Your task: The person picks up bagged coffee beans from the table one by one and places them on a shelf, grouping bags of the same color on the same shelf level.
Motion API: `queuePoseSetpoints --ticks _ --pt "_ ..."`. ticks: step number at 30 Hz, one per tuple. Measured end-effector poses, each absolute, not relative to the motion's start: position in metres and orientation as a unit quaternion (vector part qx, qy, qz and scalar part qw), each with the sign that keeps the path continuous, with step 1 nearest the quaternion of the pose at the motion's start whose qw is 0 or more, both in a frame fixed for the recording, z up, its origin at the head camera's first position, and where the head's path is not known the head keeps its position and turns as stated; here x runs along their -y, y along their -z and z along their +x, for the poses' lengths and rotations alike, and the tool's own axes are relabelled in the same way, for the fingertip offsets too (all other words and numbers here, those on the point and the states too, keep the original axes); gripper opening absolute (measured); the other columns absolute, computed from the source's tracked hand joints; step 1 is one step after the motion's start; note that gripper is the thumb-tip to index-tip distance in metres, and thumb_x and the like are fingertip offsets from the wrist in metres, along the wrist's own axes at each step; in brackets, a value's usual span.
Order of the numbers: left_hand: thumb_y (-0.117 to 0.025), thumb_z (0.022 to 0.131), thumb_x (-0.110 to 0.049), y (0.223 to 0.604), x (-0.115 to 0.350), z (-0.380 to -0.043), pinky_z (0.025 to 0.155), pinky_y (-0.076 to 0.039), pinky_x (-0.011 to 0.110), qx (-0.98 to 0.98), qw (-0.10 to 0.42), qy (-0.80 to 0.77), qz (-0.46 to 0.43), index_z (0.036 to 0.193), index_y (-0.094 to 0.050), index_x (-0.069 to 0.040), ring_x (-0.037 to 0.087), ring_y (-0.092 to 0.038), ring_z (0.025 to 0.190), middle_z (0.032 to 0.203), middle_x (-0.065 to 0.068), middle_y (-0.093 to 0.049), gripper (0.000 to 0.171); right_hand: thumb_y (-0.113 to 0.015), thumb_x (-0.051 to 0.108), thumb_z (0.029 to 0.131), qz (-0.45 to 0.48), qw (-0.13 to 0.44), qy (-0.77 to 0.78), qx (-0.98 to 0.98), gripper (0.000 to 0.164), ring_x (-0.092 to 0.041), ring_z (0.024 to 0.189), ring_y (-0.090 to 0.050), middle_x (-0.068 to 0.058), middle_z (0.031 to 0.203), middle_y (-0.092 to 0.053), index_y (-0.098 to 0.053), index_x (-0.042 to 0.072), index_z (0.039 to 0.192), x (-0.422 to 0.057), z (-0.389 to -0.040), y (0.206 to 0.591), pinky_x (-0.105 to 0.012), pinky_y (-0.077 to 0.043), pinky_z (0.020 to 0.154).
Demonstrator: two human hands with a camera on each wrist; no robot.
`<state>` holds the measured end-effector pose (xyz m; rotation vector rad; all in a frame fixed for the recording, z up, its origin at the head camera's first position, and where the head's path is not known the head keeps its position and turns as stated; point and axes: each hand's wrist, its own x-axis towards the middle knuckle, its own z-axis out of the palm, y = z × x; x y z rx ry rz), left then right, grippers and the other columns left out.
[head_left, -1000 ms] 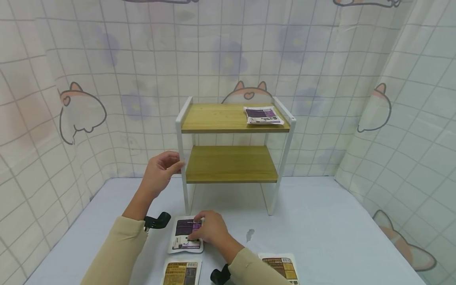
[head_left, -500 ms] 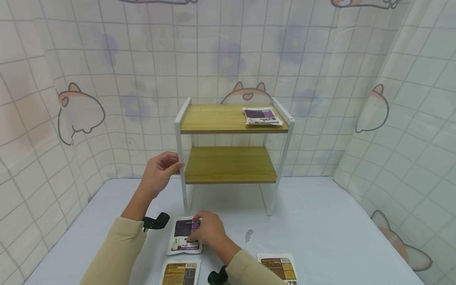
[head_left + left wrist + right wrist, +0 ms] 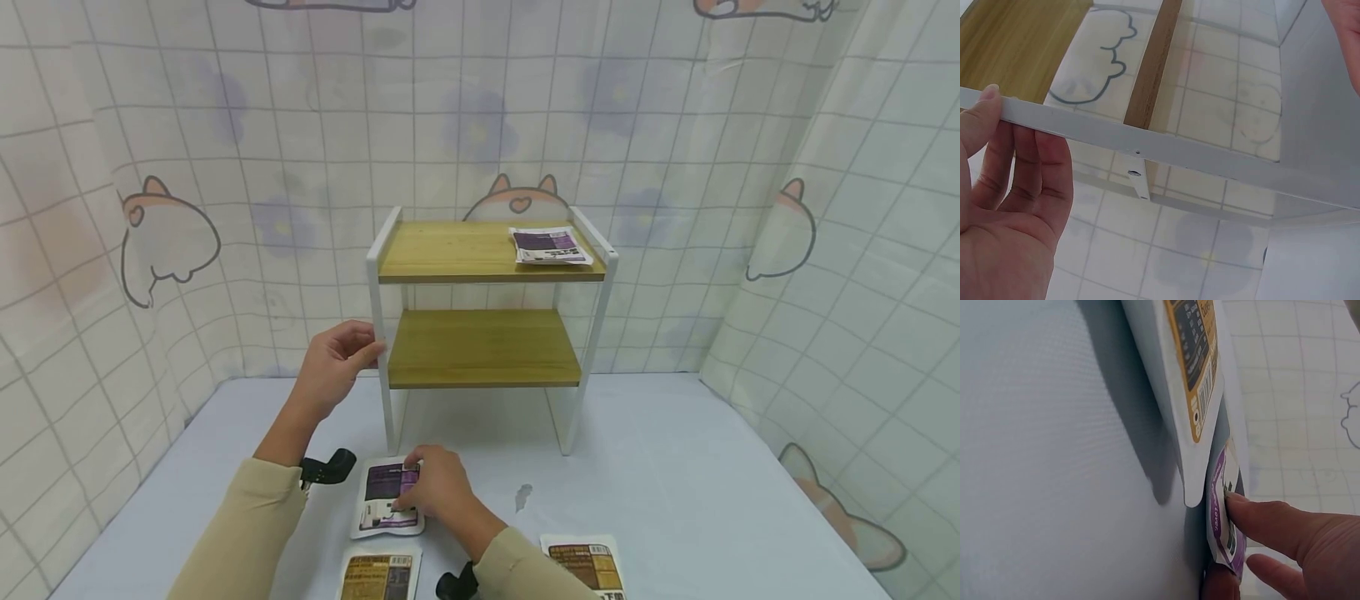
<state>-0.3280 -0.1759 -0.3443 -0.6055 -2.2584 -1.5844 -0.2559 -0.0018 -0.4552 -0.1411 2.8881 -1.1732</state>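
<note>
My left hand (image 3: pixel 333 367) grips the near left upright of a white-framed, two-tier wooden shelf (image 3: pixel 450 250). In the left wrist view, the thumb lies on one face of the white frame bar (image 3: pixel 1210 156), with curled fingers behind it. A flat purple-and-white packet (image 3: pixel 378 508) lies on the table in front of the shelf. My right hand (image 3: pixel 442 483) holds this packet by its right side. Seen from the right wrist, the thumb (image 3: pixel 1260 519) presses the packet's printed face and a finger reaches its edge; the other fingers are partly hidden.
Several purple-and-white packets (image 3: pixel 551 246) appear stacked at the right of the upper shelf. Two yellow-brown packets lie nearer the front: a left packet (image 3: pixel 378 575) and a right packet (image 3: pixel 588 562), partly behind the right sleeve. A grid-patterned curtain (image 3: pixel 480 100) encloses the pale table (image 3: pixel 675 483).
</note>
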Motion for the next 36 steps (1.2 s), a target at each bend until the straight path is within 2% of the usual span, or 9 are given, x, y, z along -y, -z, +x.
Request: queuePoseSetpoints --ticks 5,11,19,36 --pt "-0.07 0.099 -0.021 0.3445 0.1759 -0.3285 0.081 -0.06 0.021 0.791 0.159 0.551 -0.212 0.115 -0.069 -0.006 0.008 -0.07 0.09 0.107 0.016 -0.073 0.023 -0.099 0.017 0.063 -0.053 0.01 0.381 -0.923 0.053 -0.024 0.098 -0.062 -0.011 0.112 -0.071 -0.073 0.01 0.108 0.0009 -0.256 0.4556 -0.048 -0.056 0.094" --pt "-0.069 0.099 -0.019 0.3452 0.1765 -0.3302 0.082 -0.06 0.021 0.787 0.151 0.559 -0.213 0.116 -0.068 -0.003 0.007 -0.07 0.09 0.111 0.025 -0.071 0.024 -0.099 0.018 0.063 -0.056 0.009 0.39 -0.919 0.051 -0.026 0.105 -0.064 -0.012 0.117 -0.071 -0.074 0.012 0.107 0.0012 -0.2563 0.457 -0.05 -0.054 0.099" --pt "-0.068 0.1 -0.018 0.3447 0.1764 -0.3299 0.082 -0.06 0.02 0.787 0.154 0.557 -0.215 0.117 -0.068 -0.002 0.007 -0.07 0.09 0.11 0.026 -0.07 0.023 -0.098 0.017 0.064 -0.062 0.022 0.412 -0.909 0.049 -0.031 0.114 -0.062 -0.013 0.122 -0.07 -0.076 0.012 0.108 0.0001 -0.2576 0.4598 -0.055 -0.05 0.105" --pt "-0.069 0.099 -0.017 0.3435 0.1763 -0.3285 0.083 -0.06 0.021 0.784 0.147 0.565 -0.21 0.115 -0.068 -0.001 0.009 -0.07 0.09 0.107 0.022 -0.071 0.023 -0.097 0.014 0.065 -0.04 0.052 0.47 -0.88 0.04 -0.027 0.111 -0.06 -0.012 0.123 -0.068 -0.078 0.016 0.1 -0.0044 -0.2555 0.4598 -0.056 -0.049 0.104"
